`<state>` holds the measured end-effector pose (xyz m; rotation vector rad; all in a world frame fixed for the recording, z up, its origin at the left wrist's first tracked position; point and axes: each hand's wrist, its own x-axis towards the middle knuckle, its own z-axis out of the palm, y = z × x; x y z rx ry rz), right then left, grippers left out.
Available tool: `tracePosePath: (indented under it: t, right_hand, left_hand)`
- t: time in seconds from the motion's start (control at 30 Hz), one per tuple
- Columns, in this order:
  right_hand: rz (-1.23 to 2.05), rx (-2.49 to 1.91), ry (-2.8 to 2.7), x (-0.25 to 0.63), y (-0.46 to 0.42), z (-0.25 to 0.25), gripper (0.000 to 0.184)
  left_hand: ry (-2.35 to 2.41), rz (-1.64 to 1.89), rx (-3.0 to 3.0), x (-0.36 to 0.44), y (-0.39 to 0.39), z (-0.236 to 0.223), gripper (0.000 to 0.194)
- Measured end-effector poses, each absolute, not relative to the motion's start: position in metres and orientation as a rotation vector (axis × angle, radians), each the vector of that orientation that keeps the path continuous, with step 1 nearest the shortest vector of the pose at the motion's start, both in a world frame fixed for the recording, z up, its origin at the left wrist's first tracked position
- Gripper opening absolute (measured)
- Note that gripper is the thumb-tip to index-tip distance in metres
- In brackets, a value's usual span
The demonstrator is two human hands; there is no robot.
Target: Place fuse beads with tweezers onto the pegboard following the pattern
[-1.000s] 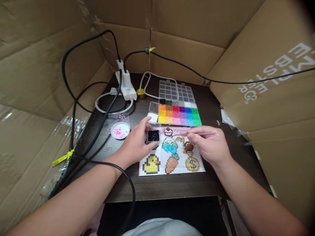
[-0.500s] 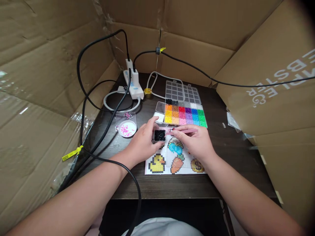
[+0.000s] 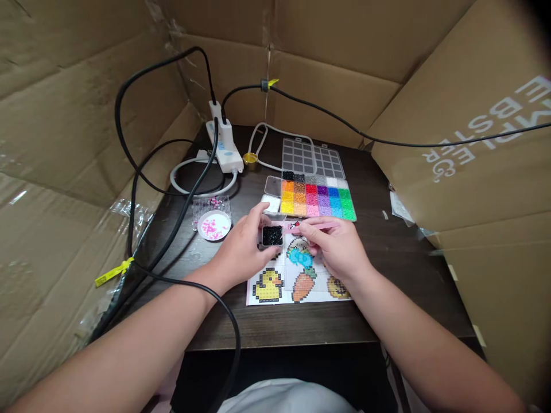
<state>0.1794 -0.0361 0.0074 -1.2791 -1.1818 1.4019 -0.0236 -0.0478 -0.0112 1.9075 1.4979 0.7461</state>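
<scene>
Since the frame a second ago, right hand [image 3: 338,246] has swung left, taking the slim pink metal-looking tweezers [image 3: 328,225] from beside the cupcake figure [image 3: 295,225] to the bead box; left hand [image 3: 241,248] hasn't let go. Camera shifted slightly too.

Head view: left thumb and fingers are grasping a small clear square plastic box [image 3: 272,245], full of glossy black beads [image 3: 272,234], above the top-left part of the white printed paper pattern sheet [image 3: 282,300]. Right fingers pinch the tweezers, tips at the box's right edge. Can't tell if they've got a bead, too small. Cupcake is partly covered by the tweezers; a light-blue patch [image 3: 301,257] sits just below. Multi-compartment clear plastic bead case [image 3: 355,213] is just behind, white round dish [image 3: 217,216] with pink beads off to the left.

Risks, my read: tweezers prying on the rim could tip the box and dump black beads over the sheet. Cause would be a loose left grip or a hard poke. Squeezing too hard could flick a bead away. Black loop of cable [image 3: 238,344] crosses the left forearm in view; if it snags, the box gets jerked. Contact not clear.
</scene>
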Motion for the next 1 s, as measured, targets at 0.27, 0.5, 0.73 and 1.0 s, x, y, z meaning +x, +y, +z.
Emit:
tracePosePath:
  t: [0.27, 0.5, 0.73, 1.0]
  right_hand:
    - [1.422, -1.337, -1.136, 0.175, -0.037, 0.001, 0.024]
    - [1.340, -1.303, -1.147, 0.188, -0.036, 0.009, 0.026]
    - [0.964, -1.277, -1.307, 0.265, -0.046, 0.009, 0.022]
    - [0.913, -1.339, -1.335, 0.292, -0.066, -0.019, 0.007]
  left_hand:
    - [1.468, 0.780, 1.908, -0.025, -0.048, -0.014, 0.083]
    - [1.467, 0.781, 1.913, -0.025, -0.048, -0.013, 0.082]
    - [1.495, 0.750, 1.919, -0.026, -0.047, -0.011, 0.081]
    - [1.544, 0.730, 1.904, -0.026, -0.045, -0.009, 0.082]
